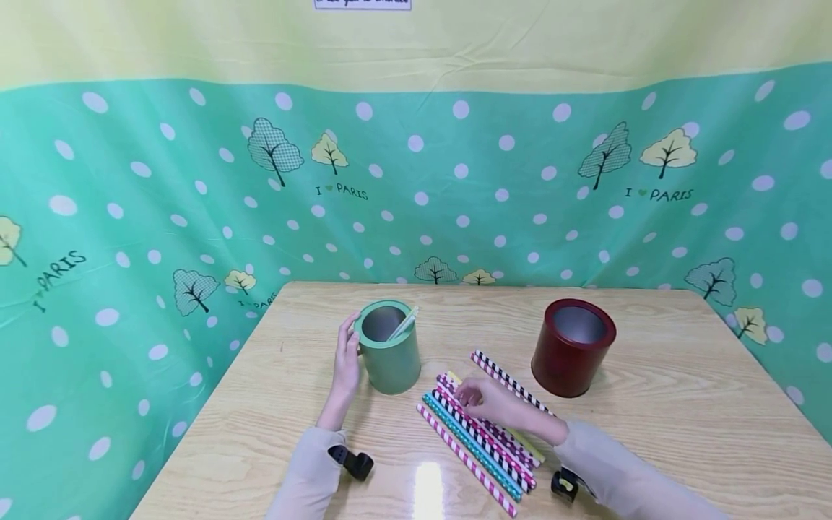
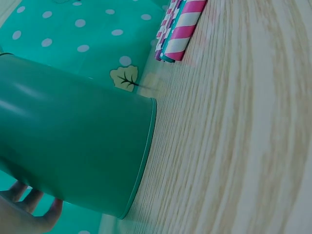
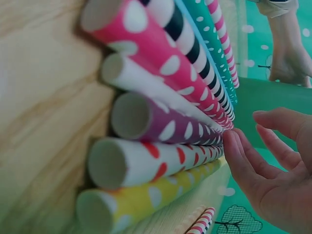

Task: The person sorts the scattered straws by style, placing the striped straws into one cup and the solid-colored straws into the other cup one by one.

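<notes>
A green cup [image 1: 390,357] stands upright on the wooden table [image 1: 682,404] with one white straw [image 1: 404,323] leaning inside. My left hand [image 1: 347,365] holds its left side, and its fingertips [image 2: 29,201] show from behind the cup wall [image 2: 73,146]. Several patterned paper straws [image 1: 477,444] lie side by side just right of the cup. My right hand [image 1: 473,396] rests over their far ends, fingers loosely bent. Its fingertips [image 3: 233,144] touch the purple dotted straw [image 3: 161,129] and the red-dotted straw [image 3: 146,158]. Nothing is pinched.
A dark red cup [image 1: 573,348] stands upright at the right, with no straws showing in it. A black-and-white striped straw [image 1: 510,379] lies between it and my right hand. A green dotted cloth backdrop [image 1: 130,217] surrounds the table's far and side edges.
</notes>
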Tool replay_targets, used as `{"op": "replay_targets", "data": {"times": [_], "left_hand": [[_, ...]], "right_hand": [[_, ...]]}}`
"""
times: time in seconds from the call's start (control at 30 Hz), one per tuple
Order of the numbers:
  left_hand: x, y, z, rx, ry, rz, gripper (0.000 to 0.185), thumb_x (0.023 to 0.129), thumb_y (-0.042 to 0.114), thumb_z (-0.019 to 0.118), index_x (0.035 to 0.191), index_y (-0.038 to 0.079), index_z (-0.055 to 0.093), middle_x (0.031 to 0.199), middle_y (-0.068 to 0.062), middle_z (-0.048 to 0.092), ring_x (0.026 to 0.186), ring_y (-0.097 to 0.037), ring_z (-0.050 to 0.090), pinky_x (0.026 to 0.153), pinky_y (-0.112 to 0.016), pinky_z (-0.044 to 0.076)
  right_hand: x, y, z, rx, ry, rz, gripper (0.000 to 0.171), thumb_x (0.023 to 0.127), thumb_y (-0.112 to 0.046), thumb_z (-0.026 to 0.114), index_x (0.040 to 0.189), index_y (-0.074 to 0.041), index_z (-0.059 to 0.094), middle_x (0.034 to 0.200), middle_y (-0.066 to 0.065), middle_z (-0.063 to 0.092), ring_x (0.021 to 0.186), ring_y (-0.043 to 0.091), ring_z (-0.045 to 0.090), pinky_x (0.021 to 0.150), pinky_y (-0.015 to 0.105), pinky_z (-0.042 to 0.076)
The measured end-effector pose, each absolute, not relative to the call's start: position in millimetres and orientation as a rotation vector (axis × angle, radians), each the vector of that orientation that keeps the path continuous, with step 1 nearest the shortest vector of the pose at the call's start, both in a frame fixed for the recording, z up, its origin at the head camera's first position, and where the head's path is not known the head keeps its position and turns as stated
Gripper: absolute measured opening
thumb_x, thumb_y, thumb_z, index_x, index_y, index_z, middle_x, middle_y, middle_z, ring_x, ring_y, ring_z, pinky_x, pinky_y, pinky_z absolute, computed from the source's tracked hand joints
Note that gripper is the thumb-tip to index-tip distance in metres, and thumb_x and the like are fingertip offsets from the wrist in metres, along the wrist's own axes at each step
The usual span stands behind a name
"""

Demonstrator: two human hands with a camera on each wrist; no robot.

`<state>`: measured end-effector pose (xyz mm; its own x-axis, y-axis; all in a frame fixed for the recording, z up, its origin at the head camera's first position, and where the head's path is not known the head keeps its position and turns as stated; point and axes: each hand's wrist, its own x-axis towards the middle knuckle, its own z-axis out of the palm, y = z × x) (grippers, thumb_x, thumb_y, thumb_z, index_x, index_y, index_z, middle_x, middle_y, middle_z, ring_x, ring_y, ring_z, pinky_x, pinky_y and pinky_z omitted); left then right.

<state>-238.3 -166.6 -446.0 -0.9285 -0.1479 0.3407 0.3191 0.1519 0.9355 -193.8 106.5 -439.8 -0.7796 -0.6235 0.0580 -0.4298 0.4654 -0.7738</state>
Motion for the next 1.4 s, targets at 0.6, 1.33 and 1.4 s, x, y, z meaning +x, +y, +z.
{"op": "replay_targets", "data": {"times": [0.6,1.33,1.4], "left_hand": [[-225.8,-162.3,-429.4,-0.132,-2.120,-1.866,0.039,0.095,0.016,0.029,0.134,0.008,0.033,0.130,-0.016,0.041,0.107,-0.032,0.043,0.082,-0.039,0.035],[-229.5,-163.3,-435.6,-0.188,-2.090,-1.824,0.038,0.095,0.016,0.030,0.131,0.007,0.035,0.122,-0.020,0.046,0.100,-0.032,0.046,0.077,-0.035,0.037],[-225.2,-161.5,-429.7,-0.187,-2.088,-1.824,0.038,0.094,0.013,0.030,0.131,0.004,0.034,0.121,-0.022,0.045,0.100,-0.034,0.046,0.077,-0.035,0.037]], "right_hand": [[-194.7,108.0,-449.7,-0.901,2.542,-1.037,0.023,0.076,0.006,0.060,0.098,0.001,0.062,0.082,0.005,0.061,0.071,0.010,0.054,0.061,0.019,0.045],[-199.0,109.4,-457.0,-0.952,2.591,-0.991,0.017,0.070,0.006,0.065,0.086,0.001,0.064,0.072,0.001,0.057,0.065,0.009,0.050,0.057,0.020,0.043],[-199.3,109.1,-457.6,-0.947,2.586,-0.999,0.017,0.070,0.006,0.066,0.086,0.001,0.064,0.069,0.000,0.055,0.063,0.008,0.049,0.055,0.020,0.042]]}}
